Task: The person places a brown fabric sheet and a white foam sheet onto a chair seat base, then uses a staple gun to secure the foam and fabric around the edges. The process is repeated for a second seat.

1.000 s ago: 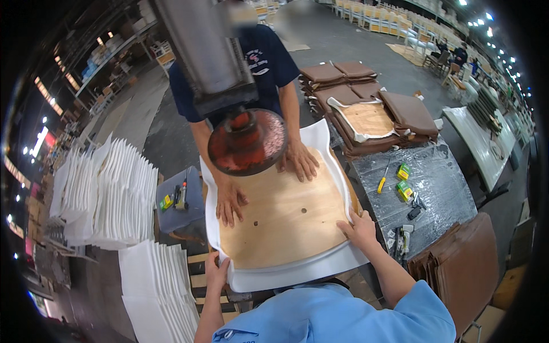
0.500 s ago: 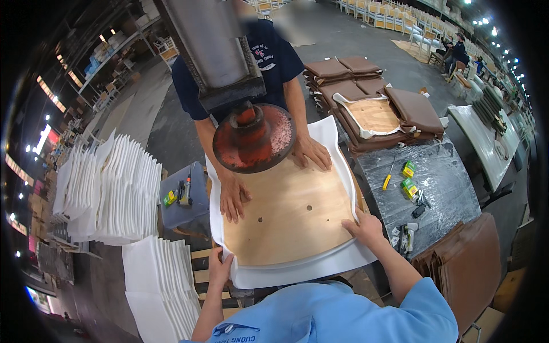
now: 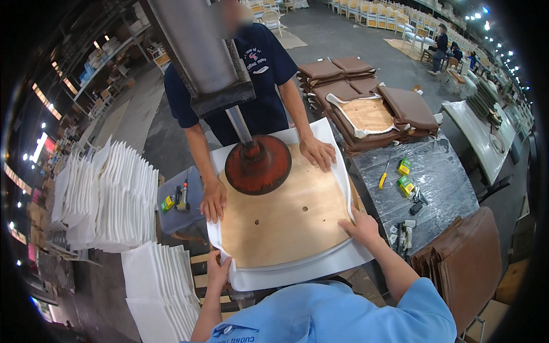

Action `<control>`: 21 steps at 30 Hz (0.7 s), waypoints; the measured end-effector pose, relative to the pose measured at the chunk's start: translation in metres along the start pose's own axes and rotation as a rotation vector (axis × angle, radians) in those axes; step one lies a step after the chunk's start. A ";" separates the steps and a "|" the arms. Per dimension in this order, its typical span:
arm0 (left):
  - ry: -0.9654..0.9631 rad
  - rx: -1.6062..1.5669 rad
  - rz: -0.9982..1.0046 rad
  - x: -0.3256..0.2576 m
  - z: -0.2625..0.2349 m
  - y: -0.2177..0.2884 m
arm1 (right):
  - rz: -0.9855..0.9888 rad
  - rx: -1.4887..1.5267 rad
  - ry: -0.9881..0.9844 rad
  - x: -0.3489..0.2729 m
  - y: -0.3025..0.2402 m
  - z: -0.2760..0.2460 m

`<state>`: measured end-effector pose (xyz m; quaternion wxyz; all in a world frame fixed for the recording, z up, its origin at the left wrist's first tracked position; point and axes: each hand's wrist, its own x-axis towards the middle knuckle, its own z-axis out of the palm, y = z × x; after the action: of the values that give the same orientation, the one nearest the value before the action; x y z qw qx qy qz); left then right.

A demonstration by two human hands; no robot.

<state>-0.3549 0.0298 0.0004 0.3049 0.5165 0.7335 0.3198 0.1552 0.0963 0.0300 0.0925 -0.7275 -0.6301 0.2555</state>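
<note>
A plywood panel (image 3: 286,240) with small holes lies on a white foam sheet (image 3: 297,275), whose edges stick out and curl up around it. My left hand (image 3: 218,271) pinches the foam at the near left corner. My right hand (image 3: 360,227) grips the right edge, its thumb on the wood and its fingers on the foam. A round red press plate (image 3: 258,168) on a metal rod stands over the panel's far half; whether it touches the wood I cannot tell. Opposite me, a co-worker's hands (image 3: 318,153) rest on the far right and left edges.
Stacked white foam sheets (image 3: 106,194) stand on the left. A blue-grey stool (image 3: 194,191) holds a hand tool and a small box. On the right, a plastic-covered table (image 3: 440,166) carries a yellow-handled screwdriver (image 3: 384,178), small boxes and brown cushions (image 3: 406,108). Brown covers (image 3: 463,263) lie nearer.
The press plate has moved down toward the panel, and more of its rod shows. The co-worker's left-side hand has shifted outward to the foam's edge. My hands keep their hold.
</note>
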 end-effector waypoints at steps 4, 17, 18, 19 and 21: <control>0.018 -0.037 -0.057 -0.004 0.002 0.005 | 0.011 -0.013 -0.005 -0.001 0.001 0.001; 0.101 0.008 -0.079 -0.006 0.003 -0.004 | 0.064 -0.056 -0.005 -0.006 0.009 -0.002; 0.095 0.023 -0.171 -0.009 0.001 -0.006 | 0.062 -0.049 0.005 -0.007 0.008 -0.004; 0.104 0.025 -0.218 -0.012 0.000 -0.008 | 0.074 -0.042 -0.020 -0.008 0.007 -0.006; 0.117 0.029 -0.315 -0.019 -0.002 -0.012 | 0.101 -0.031 -0.073 -0.010 0.001 -0.012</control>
<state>-0.3578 0.0079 -0.0060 0.3007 0.3799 0.8264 0.2869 0.1612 0.0882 0.0425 0.0452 -0.7499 -0.5994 0.2763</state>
